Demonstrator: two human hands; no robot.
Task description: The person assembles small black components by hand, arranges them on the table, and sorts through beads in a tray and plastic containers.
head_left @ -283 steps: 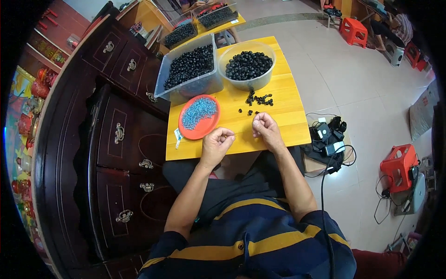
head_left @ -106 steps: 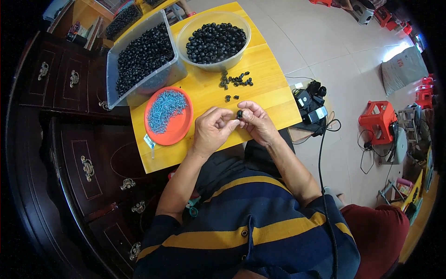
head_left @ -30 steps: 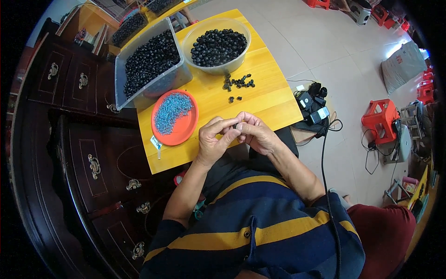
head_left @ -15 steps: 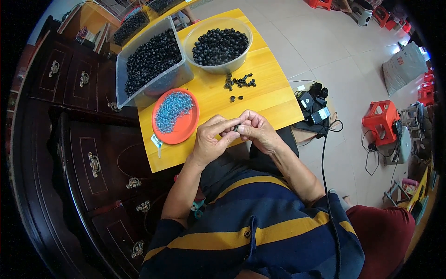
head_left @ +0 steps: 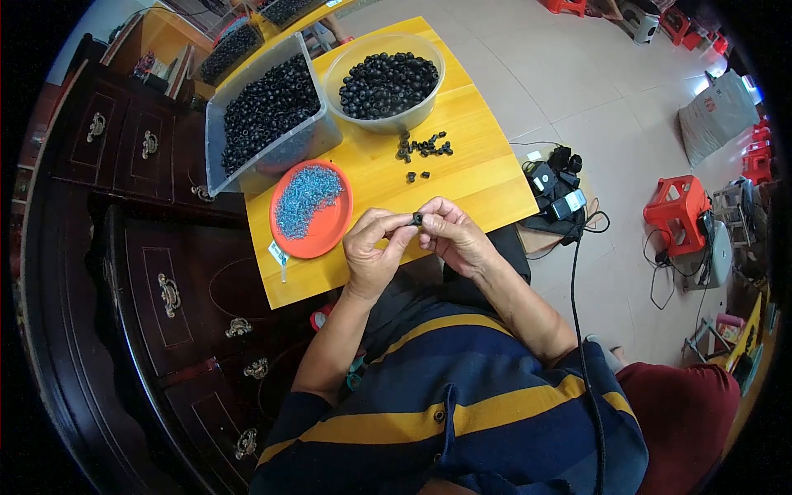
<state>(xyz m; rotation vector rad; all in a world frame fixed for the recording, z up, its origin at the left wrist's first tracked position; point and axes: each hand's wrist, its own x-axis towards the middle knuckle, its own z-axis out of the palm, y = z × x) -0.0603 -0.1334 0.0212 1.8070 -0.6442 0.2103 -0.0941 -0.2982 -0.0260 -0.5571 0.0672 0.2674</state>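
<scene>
A small black ring-like plastic part (head_left: 417, 219) is pinched between the fingertips of both hands above the near edge of the yellow table. The thumb and index finger of my left hand (head_left: 374, 254) close on its left side. From the right, my right hand (head_left: 459, 241) grips it with thumb and fingers, the other fingers curled. Several loose black pieces (head_left: 427, 147) lie on the tabletop beyond my hands. Left of them rests a red plate (head_left: 328, 238) of tiny bluish, shiny pieces (head_left: 304, 198).
Behind the plate stands a clear rectangular bin (head_left: 309, 142) heaped with black parts; beside it is a round clear tub (head_left: 388, 124) of similar ones. A dark wooden cabinet (head_left: 186, 289) borders the left. Chargers and cables (head_left: 557, 194) sit right of the table, near a red stool (head_left: 678, 214).
The black part now shows more plainly, slightly higher between my fingertips. My left index finger has straightened toward it, and my right fingers have shifted a little.
</scene>
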